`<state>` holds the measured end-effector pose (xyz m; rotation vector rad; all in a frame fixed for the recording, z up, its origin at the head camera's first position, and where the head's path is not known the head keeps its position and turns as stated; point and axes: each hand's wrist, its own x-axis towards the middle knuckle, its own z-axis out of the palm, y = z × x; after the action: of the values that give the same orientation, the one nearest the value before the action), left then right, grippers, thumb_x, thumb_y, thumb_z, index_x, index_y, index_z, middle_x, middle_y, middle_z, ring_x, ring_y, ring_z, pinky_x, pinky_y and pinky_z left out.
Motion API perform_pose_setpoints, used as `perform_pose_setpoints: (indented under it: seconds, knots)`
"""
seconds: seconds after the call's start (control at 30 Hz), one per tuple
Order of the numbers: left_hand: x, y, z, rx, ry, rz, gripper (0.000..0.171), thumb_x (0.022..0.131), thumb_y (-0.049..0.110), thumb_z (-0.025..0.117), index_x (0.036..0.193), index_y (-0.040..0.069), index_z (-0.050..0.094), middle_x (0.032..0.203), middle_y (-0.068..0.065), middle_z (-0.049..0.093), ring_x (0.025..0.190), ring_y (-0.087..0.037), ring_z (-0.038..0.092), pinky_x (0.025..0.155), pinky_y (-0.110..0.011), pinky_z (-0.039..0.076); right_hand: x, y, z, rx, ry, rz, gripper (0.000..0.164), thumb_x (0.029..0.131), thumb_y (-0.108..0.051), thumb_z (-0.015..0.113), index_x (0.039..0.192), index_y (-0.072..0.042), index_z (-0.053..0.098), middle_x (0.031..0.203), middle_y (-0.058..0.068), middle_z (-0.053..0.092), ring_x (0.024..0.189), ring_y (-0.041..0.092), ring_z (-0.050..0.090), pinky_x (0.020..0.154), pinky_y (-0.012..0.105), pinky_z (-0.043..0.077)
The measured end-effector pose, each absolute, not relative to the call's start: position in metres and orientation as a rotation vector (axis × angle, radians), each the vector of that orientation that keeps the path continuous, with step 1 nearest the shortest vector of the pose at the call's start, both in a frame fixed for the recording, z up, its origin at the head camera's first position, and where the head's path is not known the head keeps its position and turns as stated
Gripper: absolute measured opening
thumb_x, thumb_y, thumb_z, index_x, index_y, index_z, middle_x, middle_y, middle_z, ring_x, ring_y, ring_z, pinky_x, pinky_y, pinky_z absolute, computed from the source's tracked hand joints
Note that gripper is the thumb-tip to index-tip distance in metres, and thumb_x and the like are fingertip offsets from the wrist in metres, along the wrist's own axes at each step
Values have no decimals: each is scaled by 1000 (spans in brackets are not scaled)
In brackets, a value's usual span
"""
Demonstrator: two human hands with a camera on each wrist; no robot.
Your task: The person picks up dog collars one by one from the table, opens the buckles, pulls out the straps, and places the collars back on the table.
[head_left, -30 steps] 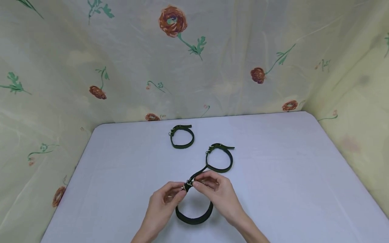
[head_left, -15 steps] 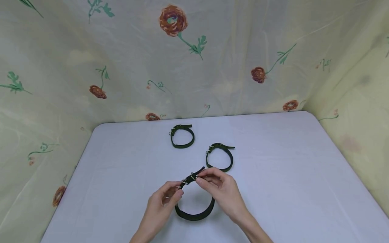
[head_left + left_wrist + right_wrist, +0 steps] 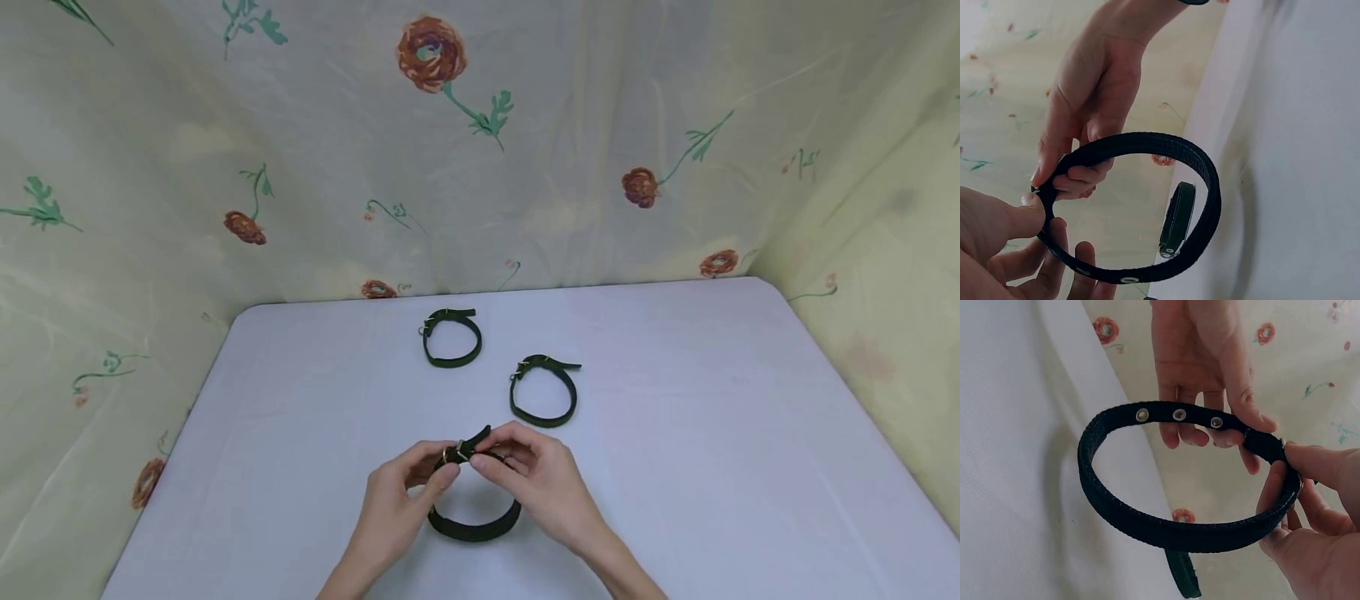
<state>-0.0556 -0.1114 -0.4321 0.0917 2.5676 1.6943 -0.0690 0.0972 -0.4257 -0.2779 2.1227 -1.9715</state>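
Grips the near collar (image 3: pixel 474 532) with both hands at its far side: with the left hand (image 3: pixel 397 500) in a thumb-and-finger pinch just left of the buckle (image 3: pixel 462 452), with the right hand (image 3: pixel 543 487) in a like pinch just right of it, beside the free tip (image 3: pixel 482 433). Seems lifted over the near part of the worktop (image 3: pixel 712 417). Cannot tell whether pinned through a hole; too small and partly covered.

Should handle as light and springy: stiff enough to keep a round loop, supple enough to bend at the tip, unlikely to slip or break. Best taken close to the buckle, on the flat of the band.

Looks matt and woven in the wrist views, thicker along the front, narrower where pierced by shiny metal eyelets (image 3: pixel 1179 415).

Beyond, on the smooth whitish worktop: the middle collar (image 3: pixel 545 422), dark green, round, with a straight loose end; farther back, the far collar (image 3: pixel 453 362), much alike, with a small ring (image 3: pixel 422 331). Behind and at both sides: a pale, creased curtain (image 3: pixel 322 125), printed with rust-red flowers (image 3: pixel 431 54).
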Motion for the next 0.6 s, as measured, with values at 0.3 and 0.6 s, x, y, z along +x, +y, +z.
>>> perform_pose_setpoints:
  seconds: [0.3, 0.6]
  knots:
    - [-54, -118, -435, 38, 2544, 1715, 18, 102, 26, 76, 119, 20, 79, 109, -6, 82, 94, -14, 77, 92, -23, 60, -72, 101, -423, -169, 2109, -2064, 27, 99, -22, 81, 118, -6, 72, 121, 12, 74, 111, 10, 76, 100, 22, 60]
    - [-55, -116, -434, 81, 2501, 1742, 19, 103, 32, 74, 120, 24, 75, 112, 2, 79, 98, -8, 74, 94, -22, 59, -70, 97, -425, -224, 2079, -2012, 27, 99, -22, 81, 119, -6, 72, 118, 9, 76, 110, 11, 76, 98, 23, 61]
